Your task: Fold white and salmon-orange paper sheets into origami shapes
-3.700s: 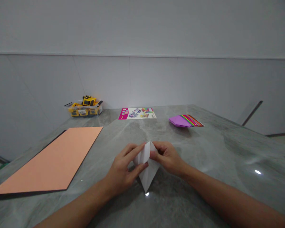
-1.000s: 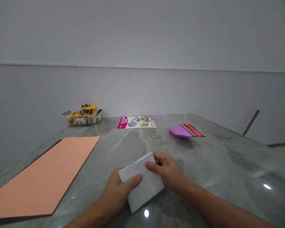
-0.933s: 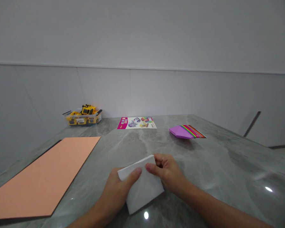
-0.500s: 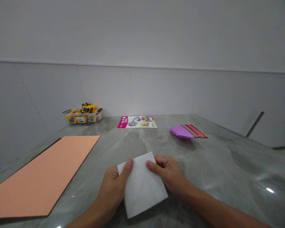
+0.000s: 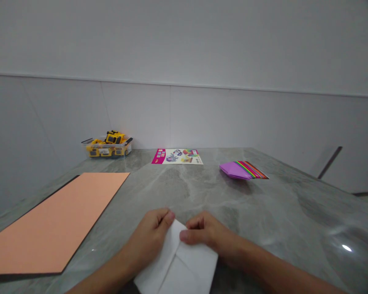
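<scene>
Between my hands is a folded sheet of white paper point(image 5: 187, 269), held just above the near part of the table. A slanting crease or flap edge runs down its face, and its lower end passes out of the frame. My left hand point(image 5: 151, 234) pinches the upper left edge, thumb on top. My right hand point(image 5: 207, 234) grips the upper right side, its thumb pressed flat on the paper and the other fingers curled behind. The fingertips under the sheet are hidden.
A large orange board point(image 5: 64, 220) lies at left on the grey marbled table point(image 5: 279, 220). Farther back are a clear bin of yellow toy vehicles point(image 5: 110, 146), a printed picture sheet point(image 5: 178, 157) and a purple folded paper piece with rainbow stripes point(image 5: 241, 170). A white wall point(image 5: 184, 114) stands behind.
The white paper has turned clockwise and come lower, nearer to me. Both hands have moved down with it, and a slanting fold edge now shows on its face.
</scene>
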A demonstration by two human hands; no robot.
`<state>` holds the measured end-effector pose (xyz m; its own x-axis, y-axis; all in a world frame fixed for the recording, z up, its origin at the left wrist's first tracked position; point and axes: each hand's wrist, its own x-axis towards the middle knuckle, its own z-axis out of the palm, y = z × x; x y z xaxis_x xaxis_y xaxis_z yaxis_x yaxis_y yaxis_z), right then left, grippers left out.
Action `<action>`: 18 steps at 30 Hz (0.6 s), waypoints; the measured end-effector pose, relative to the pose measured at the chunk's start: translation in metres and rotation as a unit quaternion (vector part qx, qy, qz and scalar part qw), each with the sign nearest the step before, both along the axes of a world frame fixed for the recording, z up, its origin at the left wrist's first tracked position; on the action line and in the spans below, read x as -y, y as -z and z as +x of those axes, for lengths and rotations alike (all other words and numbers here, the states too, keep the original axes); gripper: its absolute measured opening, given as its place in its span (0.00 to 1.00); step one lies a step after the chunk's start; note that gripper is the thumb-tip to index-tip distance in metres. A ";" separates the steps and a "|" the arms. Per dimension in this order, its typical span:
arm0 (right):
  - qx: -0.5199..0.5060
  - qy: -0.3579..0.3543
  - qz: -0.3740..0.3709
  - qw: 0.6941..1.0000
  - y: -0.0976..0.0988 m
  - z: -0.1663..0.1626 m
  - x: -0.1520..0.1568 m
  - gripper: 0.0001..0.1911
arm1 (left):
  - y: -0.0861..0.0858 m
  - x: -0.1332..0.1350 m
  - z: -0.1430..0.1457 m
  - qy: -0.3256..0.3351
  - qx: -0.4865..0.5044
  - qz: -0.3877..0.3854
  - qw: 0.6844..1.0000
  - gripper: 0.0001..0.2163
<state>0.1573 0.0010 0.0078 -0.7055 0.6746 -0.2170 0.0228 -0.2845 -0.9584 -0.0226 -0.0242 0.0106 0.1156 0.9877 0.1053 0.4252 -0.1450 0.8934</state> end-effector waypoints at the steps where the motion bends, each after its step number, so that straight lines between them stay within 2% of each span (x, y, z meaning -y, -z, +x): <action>1: -0.035 -0.012 -0.039 0.999 0.000 0.001 -0.002 0.18 | 0.000 -0.001 -0.002 -0.051 -0.024 0.026 0.998 0.16; 4: -0.117 -0.058 -0.114 0.985 0.003 0.003 -0.006 0.24 | -0.002 -0.008 -0.011 -0.146 -0.107 0.066 0.981 0.15; 6: -0.132 -0.046 -0.087 0.986 0.007 0.000 -0.005 0.28 | -0.003 -0.012 -0.016 -0.165 -0.161 0.060 0.971 0.13; 9: -0.107 0.014 -0.004 0.994 0.013 -0.008 -0.002 0.30 | -0.004 -0.015 -0.017 -0.165 -0.206 0.057 0.963 0.12; 12: -0.086 0.060 0.032 0.994 0.015 -0.011 0.000 0.29 | -0.004 -0.016 -0.011 -0.152 -0.194 0.071 0.967 0.12; 15: -0.100 0.059 0.019 0.993 0.012 -0.010 -0.001 0.28 | -0.002 -0.017 -0.006 -0.142 -0.155 0.084 0.974 0.14; 18: -0.092 0.105 0.019 0.990 0.011 -0.013 0.002 0.26 | 0.000 -0.019 -0.002 -0.182 -0.119 0.102 0.971 0.14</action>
<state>0.1442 -0.0013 -0.0027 -0.5747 0.8155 -0.0691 -0.2098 -0.2285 -0.9507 -0.0243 -0.0056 0.0106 -0.1927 0.9288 0.3167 0.6718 -0.1104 0.7325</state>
